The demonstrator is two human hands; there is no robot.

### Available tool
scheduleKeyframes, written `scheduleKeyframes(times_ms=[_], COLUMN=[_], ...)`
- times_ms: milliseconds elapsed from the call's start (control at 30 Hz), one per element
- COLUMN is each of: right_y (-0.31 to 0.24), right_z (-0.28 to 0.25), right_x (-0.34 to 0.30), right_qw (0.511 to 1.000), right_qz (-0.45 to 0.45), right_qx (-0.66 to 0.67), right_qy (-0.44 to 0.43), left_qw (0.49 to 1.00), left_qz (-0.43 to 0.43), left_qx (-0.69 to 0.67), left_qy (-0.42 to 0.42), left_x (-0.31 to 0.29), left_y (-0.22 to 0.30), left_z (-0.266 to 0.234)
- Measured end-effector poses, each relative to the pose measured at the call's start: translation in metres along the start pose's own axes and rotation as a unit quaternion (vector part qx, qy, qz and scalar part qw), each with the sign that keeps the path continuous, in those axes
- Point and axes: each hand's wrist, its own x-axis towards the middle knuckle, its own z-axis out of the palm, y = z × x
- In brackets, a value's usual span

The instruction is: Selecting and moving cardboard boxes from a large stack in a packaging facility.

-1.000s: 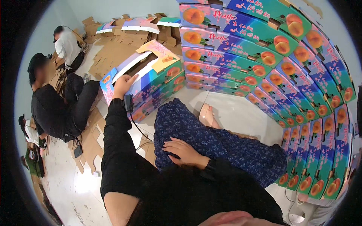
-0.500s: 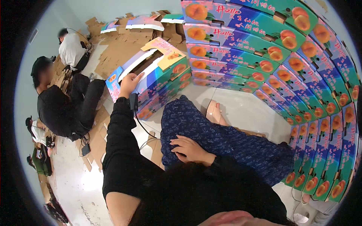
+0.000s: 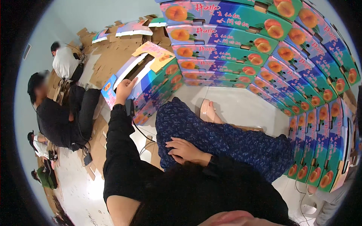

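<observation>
The box [image 3: 139,81], blue and teal with peach pictures, sits open on top of a short stack on the floor, straight ahead of the person's left knee. Its flaps stand up, one orange flap folded outward at the far end. The left hand [image 3: 124,89] rests on the box's near rim, fingers [image 3: 130,82] curled narrowly over the edge and touching the cardboard; the thumb side is hidden behind the rim. A dark wrist device [image 3: 129,107] with a cable sits just below that hand. The right hand [image 3: 183,150] lies flat on the patterned blue skirt [image 3: 226,139], well back from the box, fingers loosely spread and holding nothing. A bare foot [image 3: 208,110] shows to the right of the box. Further right, a wall of boxes [image 3: 264,60] curves around, its far end cut off by the rim. Left of the box, flat cardboard [image 3: 109,60] covers the floor, and a person in black [image 3: 56,116] sits there, face blurred.
</observation>
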Motion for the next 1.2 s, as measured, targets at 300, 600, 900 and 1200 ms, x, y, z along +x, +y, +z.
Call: scheduleKeyframes(times_ms=[300,600,900,1200], right_y=[-0.016,-0.053,-0.101,-0.044], right_z=[-0.058,-0.317,-0.455,-0.49], right_x=[0.007,0.063,0.222,0.324], right_qw=[0.969,0.902,0.771,0.775], right_qz=[0.19,0.106,-0.04,0.313], right_qx=[0.159,-0.368,-0.613,-0.548], right_qy=[-0.014,0.198,0.167,0.026], left_qw=[1.0,0.997,0.998,0.999], left_qz=[0.001,0.035,-0.005,0.01], left_qx=[0.02,0.016,0.033,0.012], left_qy=[0.018,0.061,0.053,0.038], left_x=[-0.003,-0.019,-0.026,-0.019], left_y=[0.008,0.014,0.003,0.011], left_z=[0.005,-0.003,-0.016,-0.005])
